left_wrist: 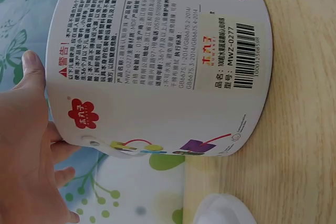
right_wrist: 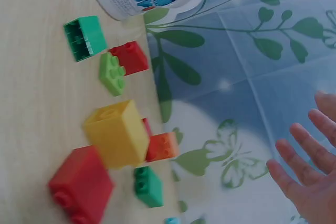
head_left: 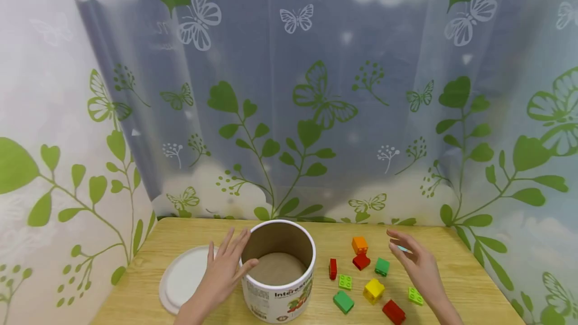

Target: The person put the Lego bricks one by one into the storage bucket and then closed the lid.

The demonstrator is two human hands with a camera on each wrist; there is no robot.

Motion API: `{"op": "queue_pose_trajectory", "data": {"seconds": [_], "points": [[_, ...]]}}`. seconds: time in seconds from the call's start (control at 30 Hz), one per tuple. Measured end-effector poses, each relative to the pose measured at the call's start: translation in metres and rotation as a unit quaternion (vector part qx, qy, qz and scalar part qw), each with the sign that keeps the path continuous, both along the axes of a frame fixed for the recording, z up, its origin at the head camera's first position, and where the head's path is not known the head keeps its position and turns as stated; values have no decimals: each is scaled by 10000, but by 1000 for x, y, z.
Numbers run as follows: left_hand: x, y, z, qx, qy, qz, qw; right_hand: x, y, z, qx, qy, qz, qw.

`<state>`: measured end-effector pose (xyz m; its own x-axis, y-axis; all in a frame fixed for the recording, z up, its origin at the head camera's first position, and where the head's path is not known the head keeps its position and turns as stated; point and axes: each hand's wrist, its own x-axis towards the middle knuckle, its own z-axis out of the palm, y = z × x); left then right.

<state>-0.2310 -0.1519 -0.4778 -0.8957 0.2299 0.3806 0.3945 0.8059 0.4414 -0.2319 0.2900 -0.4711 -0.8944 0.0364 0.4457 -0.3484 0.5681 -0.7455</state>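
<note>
A white round bucket point(head_left: 278, 299) with printed sides stands uncovered on the table, and its visible inside floor is bare. My left hand point(head_left: 224, 270) is at the bucket's left rim with fingers spread and thumb over the opening; whether it touches the rim I cannot tell. In the left wrist view the bucket's label point(left_wrist: 231, 56) faces the camera. My right hand point(head_left: 420, 264) hovers over the right side of the toy bricks, fingers loosely bent, holding nothing. Below it are a light blue brick point(head_left: 404, 249), partly hidden, and a lime brick point(head_left: 415, 296).
Between bucket and right hand lie several more bricks, among them a yellow brick point(head_left: 374, 291), an orange brick point(head_left: 359, 245) and a red brick point(head_left: 394, 312). A white lid point(head_left: 182, 277) lies left of the bucket. A patterned curtain point(head_left: 289, 164) hangs behind the wooden table point(head_left: 135, 285).
</note>
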Motion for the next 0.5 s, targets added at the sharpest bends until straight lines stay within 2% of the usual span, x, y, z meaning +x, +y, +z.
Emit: {"op": "queue_pose_trajectory", "data": {"seconds": [0.17, 0.3, 0.4, 0.5], "points": [[0, 0, -3, -66, 79, 23, 9999, 1, 9, -16, -278, -524, 153, 9981], [0, 1, -5, -106, 100, 67, 9999, 1, 14, -32, -545, -1074, 365, 9921], [-1, 1, -5, -137, 68, 97, 9998, 0, 15, -43, -820, -1518, 734, 9823], [0, 3, -4, -171, 64, 103, 9998, -3, 17, -54, -758, -1898, 1263, 9707]]}}
